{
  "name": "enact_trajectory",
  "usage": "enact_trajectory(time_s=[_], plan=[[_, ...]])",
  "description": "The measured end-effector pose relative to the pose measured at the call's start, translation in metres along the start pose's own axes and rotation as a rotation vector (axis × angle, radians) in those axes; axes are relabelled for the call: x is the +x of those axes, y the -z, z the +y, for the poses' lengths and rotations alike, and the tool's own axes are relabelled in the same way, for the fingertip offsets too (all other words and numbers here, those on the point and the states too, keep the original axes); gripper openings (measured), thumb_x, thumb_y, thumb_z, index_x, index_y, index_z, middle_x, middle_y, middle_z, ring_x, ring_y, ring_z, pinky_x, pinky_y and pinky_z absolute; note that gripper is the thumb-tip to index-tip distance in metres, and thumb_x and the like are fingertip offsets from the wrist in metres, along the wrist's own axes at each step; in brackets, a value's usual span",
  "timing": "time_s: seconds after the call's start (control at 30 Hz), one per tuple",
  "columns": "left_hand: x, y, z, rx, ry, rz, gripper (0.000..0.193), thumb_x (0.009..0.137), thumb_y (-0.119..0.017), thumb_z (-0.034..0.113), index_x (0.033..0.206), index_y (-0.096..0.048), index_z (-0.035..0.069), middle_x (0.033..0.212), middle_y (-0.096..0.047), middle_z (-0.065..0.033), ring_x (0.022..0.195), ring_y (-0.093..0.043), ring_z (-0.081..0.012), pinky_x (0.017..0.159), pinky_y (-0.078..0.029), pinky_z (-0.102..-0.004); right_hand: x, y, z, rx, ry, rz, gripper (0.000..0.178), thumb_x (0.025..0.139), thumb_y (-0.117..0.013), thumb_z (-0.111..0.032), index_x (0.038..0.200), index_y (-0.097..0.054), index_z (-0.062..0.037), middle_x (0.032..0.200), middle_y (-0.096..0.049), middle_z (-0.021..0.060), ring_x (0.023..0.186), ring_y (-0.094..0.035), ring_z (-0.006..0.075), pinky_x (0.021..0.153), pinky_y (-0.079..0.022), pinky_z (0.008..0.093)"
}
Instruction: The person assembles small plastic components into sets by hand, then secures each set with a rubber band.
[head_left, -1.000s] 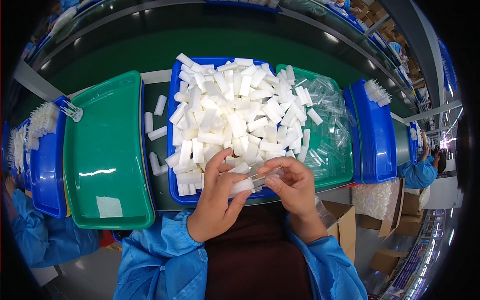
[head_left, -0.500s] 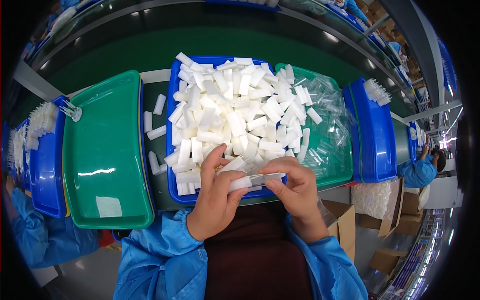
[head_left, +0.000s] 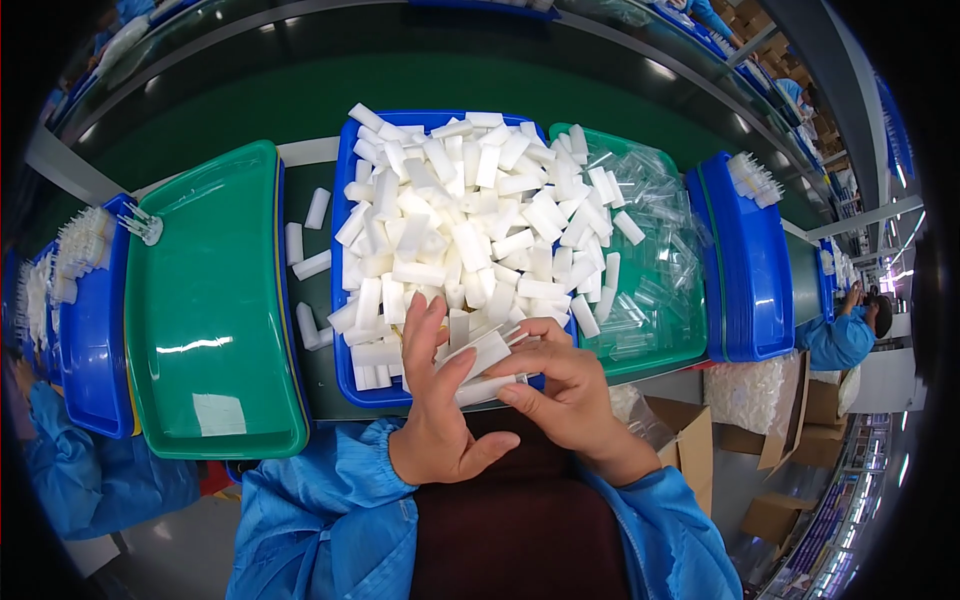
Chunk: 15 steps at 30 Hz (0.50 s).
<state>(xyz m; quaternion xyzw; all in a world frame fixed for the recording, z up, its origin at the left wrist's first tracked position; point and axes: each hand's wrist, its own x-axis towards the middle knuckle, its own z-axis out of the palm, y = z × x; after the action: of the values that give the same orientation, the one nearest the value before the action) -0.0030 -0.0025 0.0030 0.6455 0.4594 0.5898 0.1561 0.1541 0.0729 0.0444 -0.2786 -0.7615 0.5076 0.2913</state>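
Note:
My left hand (head_left: 440, 405) is over the near edge of a blue tray (head_left: 343, 215), its thumb stretched away and its fingers apart. My right hand (head_left: 565, 390) is closed, thumb and fingers pinching a slim white piece (head_left: 488, 390), which seems to have a clear sleeve at its right end. A white block (head_left: 488, 352) lies just above that piece, between the fingertips of both hands; which hand supports it I cannot tell. Thin white strips show by the right fingers. A heap of white foam-like blocks (head_left: 465, 240) fills the blue tray.
At right stands a green tray of clear plastic tubes (head_left: 645, 250), then stacked blue trays (head_left: 755, 270). At left is a green tray (head_left: 215, 300) with a small white pronged part (head_left: 145, 224). Loose white blocks (head_left: 312, 264) lie between trays. Cardboard boxes (head_left: 690, 430) stand below right.
My left thumb and fingers have let go of the slim white piece and spread. My right hand has moved a little left and down, now holding that piece.

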Motion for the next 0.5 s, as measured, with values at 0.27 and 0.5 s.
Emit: enact_trajectory(time_s=[0.27,0.5], plan=[[0.004,0.006,-0.002,-0.202,-0.098,-0.015,0.07,0.083,-0.065,0.039,0.136,-0.03,0.007,0.146,-0.015,-0.0297,0.136,-0.011,-0.0515,0.104,-0.023,-0.0569,-0.004,0.006,-0.003,-0.081,0.167,0.022,0.021,0.073,-0.076,-0.016,0.093,-0.071,-0.0132,0.092,-0.068,0.0002,0.101,-0.055,0.0223,0.087,-0.036,0.0324],[0.02,0.013,0.008,-0.447,0.305,-0.188,0.037,0.079,-0.059,0.0,0.115,-0.049,0.002,0.133,-0.04,-0.0234,0.119,-0.046,-0.0332,0.1,-0.036,-0.0409,-0.007,0.008,0.002,-0.341,0.461,0.125,0.022,0.07,-0.077,-0.017,0.091,-0.07,-0.0177,0.091,-0.066,-0.0037,0.095,-0.06,0.0179,0.071,-0.032,0.0321]])
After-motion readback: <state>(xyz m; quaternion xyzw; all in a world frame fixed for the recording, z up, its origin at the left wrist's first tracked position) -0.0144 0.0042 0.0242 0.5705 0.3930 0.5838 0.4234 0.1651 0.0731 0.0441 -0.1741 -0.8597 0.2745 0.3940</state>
